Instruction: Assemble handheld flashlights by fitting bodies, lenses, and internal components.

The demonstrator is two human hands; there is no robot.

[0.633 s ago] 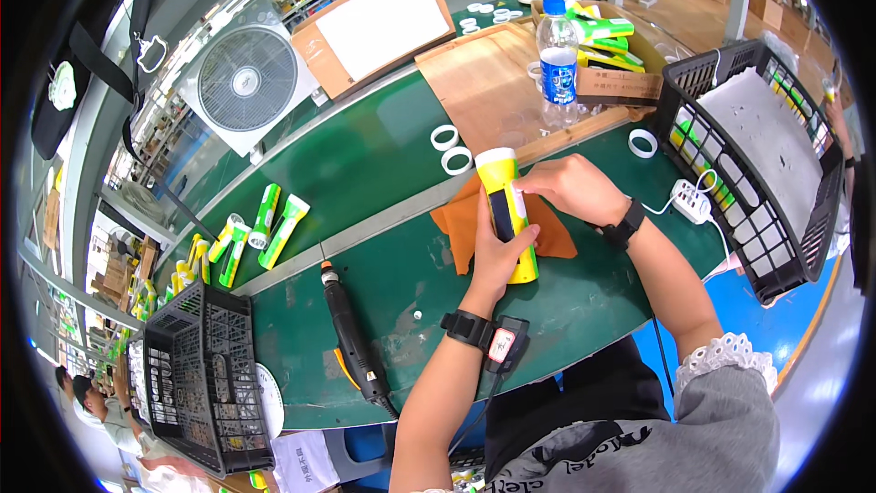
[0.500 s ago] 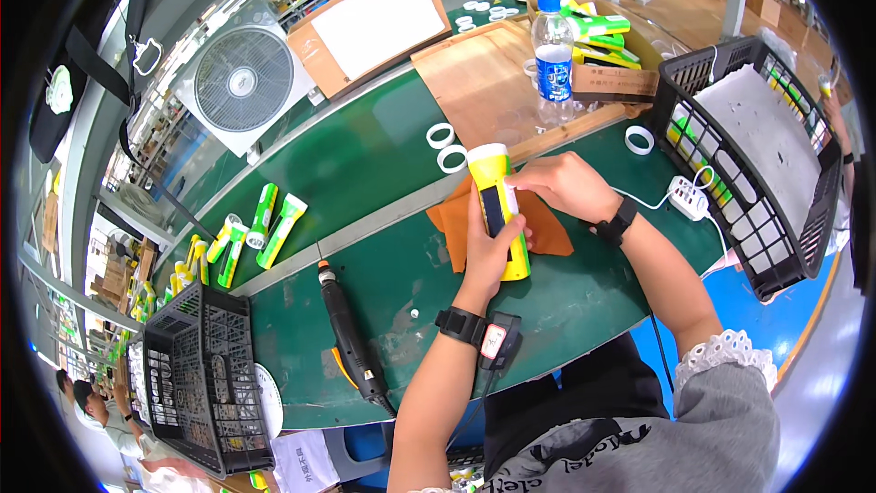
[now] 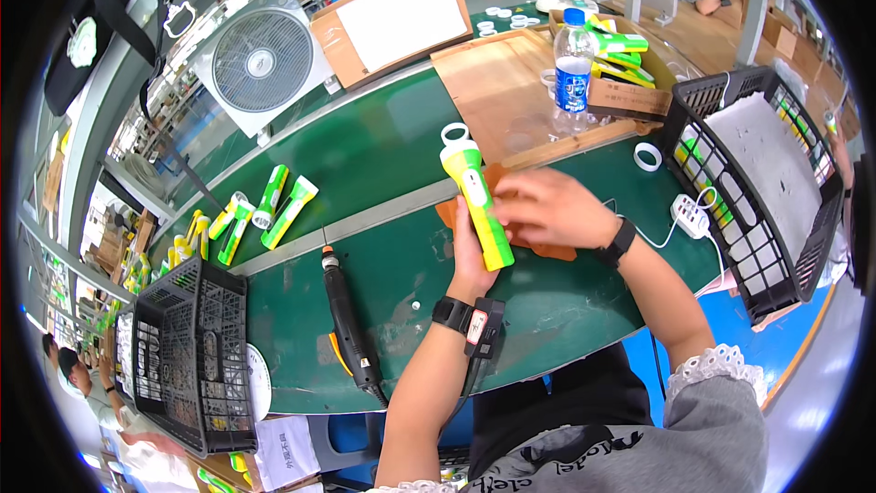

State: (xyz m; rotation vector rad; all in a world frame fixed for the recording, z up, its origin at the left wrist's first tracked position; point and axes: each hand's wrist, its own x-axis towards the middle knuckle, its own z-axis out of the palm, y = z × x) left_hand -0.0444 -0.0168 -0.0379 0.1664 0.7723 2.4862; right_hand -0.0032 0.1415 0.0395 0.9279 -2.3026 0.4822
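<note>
- The green surface (image 3: pixel 593 297) runs across the middle of the frame, crossed by a pale metal strip.
- On the right sits a black crate (image 3: pixel 797 288) with a grey sheet inside; lower left, another black crate (image 3: pixel 203 347) hems in that side.
- Upper left, a square white fan (image 3: pixel 260 64) stands tilted; right of it leans a cardboard panel (image 3: pixel 401 18) faced with white.
- A wooden board (image 3: pixel 488 68) takes up the upper middle, and by its right side a cardboard box (image 3: pixel 630 99) is heaped with flashlights; a blue-capped bottle (image 3: pixel 572 82) stands in front, hiding part of the box.
- From here I see the left hand (image 3: pixel 471 256) curled round the lower barrel of a flashlight (image 3: pixel 478 205), just right of the frame's centre, head tipped toward the upper left. The right hand (image 3: pixel 552 208) has its fingers bent close by the barrel's right side; whether they pinch it, I cannot tell.
- A black power screwdriver (image 3: pixel 344 319) lies left of the left forearm.
- An orange cloth (image 3: pixel 558 252) is mostly covered by the hands and flashlight.
- A white socket block (image 3: pixel 690 216) trails cables near the right crate.
- One white ring (image 3: pixel 648 157) lies above it; another (image 3: pixel 454 134) shows just past the flashlight's head.
</note>
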